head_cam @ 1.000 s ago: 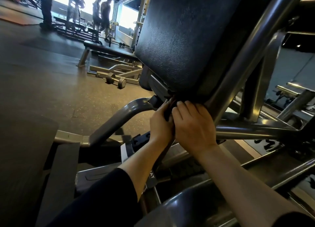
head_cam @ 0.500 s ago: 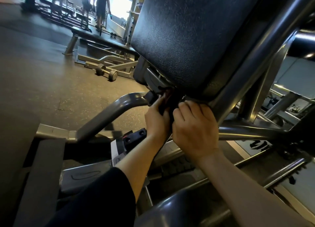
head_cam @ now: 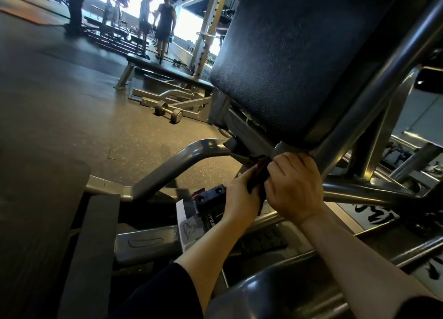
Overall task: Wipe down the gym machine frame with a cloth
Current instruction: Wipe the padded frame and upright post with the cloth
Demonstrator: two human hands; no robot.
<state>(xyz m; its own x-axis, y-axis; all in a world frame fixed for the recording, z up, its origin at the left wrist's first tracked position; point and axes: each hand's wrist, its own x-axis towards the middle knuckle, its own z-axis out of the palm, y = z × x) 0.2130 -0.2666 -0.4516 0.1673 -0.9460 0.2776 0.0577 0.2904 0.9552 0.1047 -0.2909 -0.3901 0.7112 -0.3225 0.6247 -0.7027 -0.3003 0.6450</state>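
Just right of the frame's centre, a dark, crumpled cloth with a reddish tinge sits under the black pad, against the grey metal machine frame. The left hand and right hand both curl around it, knuckles close together.

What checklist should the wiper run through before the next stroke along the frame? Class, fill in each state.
1. Cloth in hand: the dark cloth is gripped between the left hand and the right hand: ok.
2. Cloth touching metal: hidden by the hands: cannot tell.
3. Hands under the black pad, at the frame joint: ok.
4. Curved frame tube to the left unobstructed: ok.
5. Dumbbell on the floor, away from the hands: ok.
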